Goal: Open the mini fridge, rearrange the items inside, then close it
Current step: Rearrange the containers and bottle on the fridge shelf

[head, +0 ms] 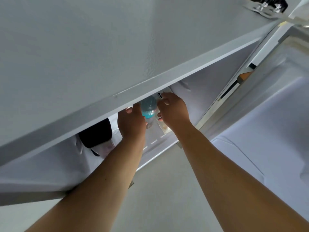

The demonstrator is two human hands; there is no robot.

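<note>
I look down over the grey top of the mini fridge (100, 56), which hides most of the inside. Its door (267, 123) stands open to the right. Both my arms reach into the fridge. A clear bottle with blue liquid (148, 108) stands between my hands. My left hand (132, 121) is curled against the bottle's left side. My right hand (173, 111) grips a white package with black print (160, 95) just right of the bottle. A dark rounded item (96, 133) sits at the left inside.
A clear container with something pale in it (164, 128) lies under my right wrist. The white fridge floor (155, 144) shows raised ribs. Pale flooring (158, 198) lies below the fridge. A metal hinge bracket (264, 7) sits at the top right corner.
</note>
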